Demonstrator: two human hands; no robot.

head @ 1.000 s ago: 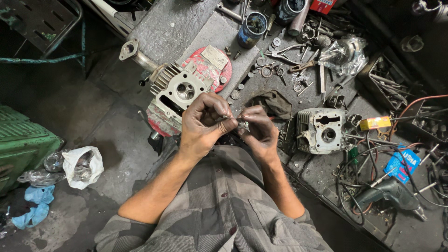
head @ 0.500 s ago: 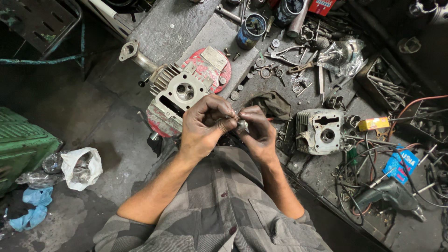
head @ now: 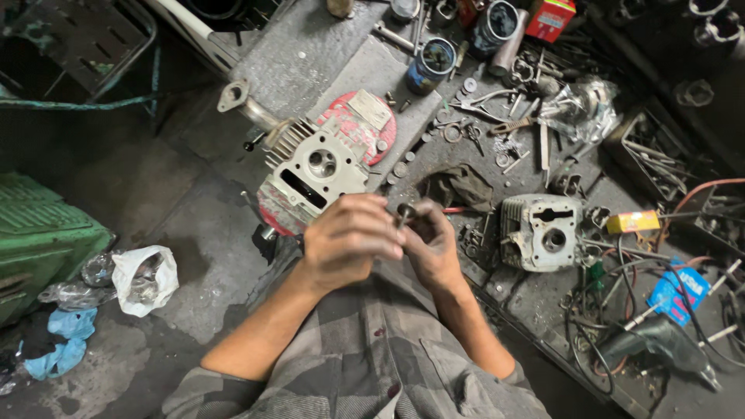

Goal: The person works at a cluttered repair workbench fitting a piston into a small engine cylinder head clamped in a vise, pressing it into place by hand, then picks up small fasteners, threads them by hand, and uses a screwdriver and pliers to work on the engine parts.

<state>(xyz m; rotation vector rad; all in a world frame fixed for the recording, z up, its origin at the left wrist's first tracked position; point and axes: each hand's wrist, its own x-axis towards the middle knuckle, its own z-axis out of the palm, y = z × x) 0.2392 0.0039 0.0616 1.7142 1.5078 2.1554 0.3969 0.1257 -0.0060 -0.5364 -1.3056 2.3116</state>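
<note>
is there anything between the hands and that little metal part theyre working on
Nothing visible. The left hand and right hand meet around the small metal part, fingers directly on it. The cylinder head and dark rag lie beyond, apart.

The left hand [head: 351,242] covers most of the small metal part [head: 405,211] held with the right hand [head: 431,247], the green box [head: 35,244] is cut off at the side, and the counter's [head: 341,46] tiny rings are too small to tell.

Dim workshop, light falling from above on the middle.
Corners sink into shadow; the bag [head: 144,278] glares slightly; edges bend with wide-angle distortion; focus mostly sharp.
</note>
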